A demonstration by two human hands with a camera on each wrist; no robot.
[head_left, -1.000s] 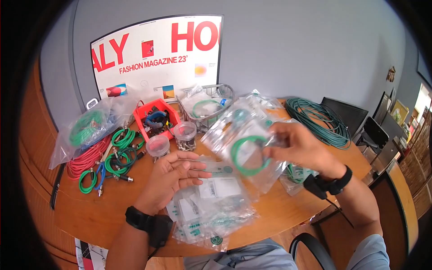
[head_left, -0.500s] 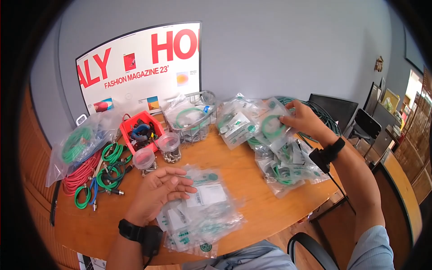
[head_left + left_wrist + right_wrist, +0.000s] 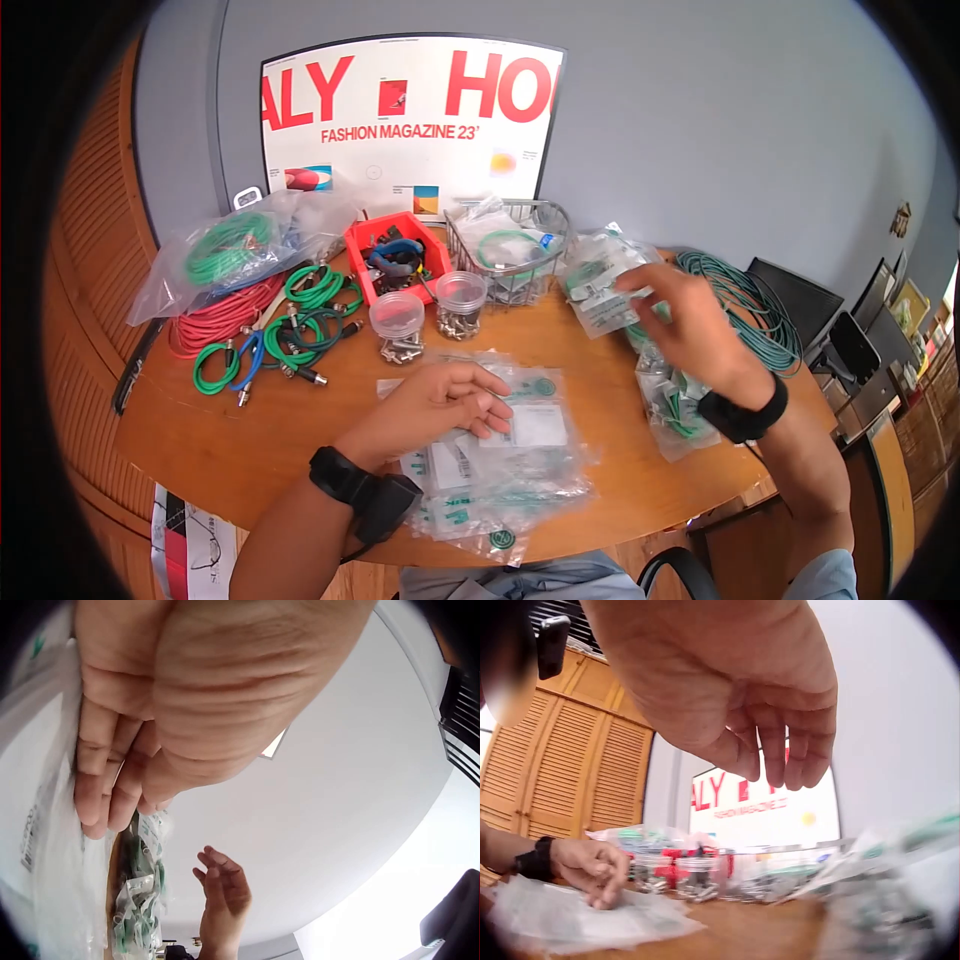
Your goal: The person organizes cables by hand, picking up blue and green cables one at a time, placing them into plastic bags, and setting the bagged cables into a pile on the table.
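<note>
- Nothing is held in the right hand's (image 3: 688, 325) open grip, near bagged green cables (image 3: 682, 412).
- The left hand (image 3: 435, 405), fingers relaxed, is held by flat plastic bags (image 3: 500, 480) on the counter (image 3: 612, 400).
- Other green cables (image 3: 318, 299) are left unbagged.

I count two hands, my left hand (image 3: 435, 412) and my right hand (image 3: 690, 325), and two black wristbands (image 3: 340, 475). There are two clear jars (image 3: 397, 318) and one red bin (image 3: 397, 262) toward eleven o'clock, one wire basket (image 3: 508, 262) and one monitor (image 3: 410, 140) near twelve, one big dark green cable coil (image 3: 745, 310) at one, and, between ten and eleven, one large plastic bag (image 3: 290, 218), one blue cable (image 3: 250, 362) and at least three short green cables (image 3: 212, 388). The overlapping flat plastic bags (image 3: 500, 480) and cable-filled bags (image 3: 672, 405) I cannot count exactly.
</note>
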